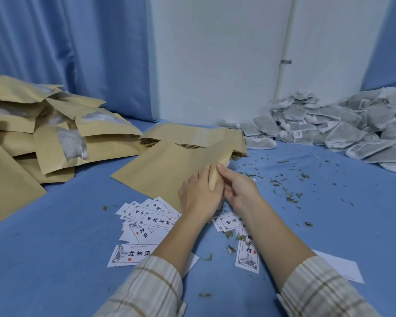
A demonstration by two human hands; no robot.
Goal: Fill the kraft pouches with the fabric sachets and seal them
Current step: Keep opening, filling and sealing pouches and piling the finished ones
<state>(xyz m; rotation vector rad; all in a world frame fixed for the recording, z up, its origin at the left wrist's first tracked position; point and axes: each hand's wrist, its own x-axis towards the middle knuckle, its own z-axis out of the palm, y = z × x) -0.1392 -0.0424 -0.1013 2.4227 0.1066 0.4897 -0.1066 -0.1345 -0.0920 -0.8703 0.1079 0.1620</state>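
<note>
Both hands, left hand point(200, 193) and right hand point(238, 188), are pinching the kraft pouch point(169, 170) edge at frame centre, hiding its near corner; filled pouches point(55, 133) are running off the left edge.

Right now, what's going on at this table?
A person is holding one flat kraft pouch at its near edge, with the left hand and right hand pinching it from either side. No sachet is in either grip yet. Filled pouches are heaped at the left, a stack of empty pouches lies behind, fabric sachets are piled at the right, and printed labels lie in front.
</note>
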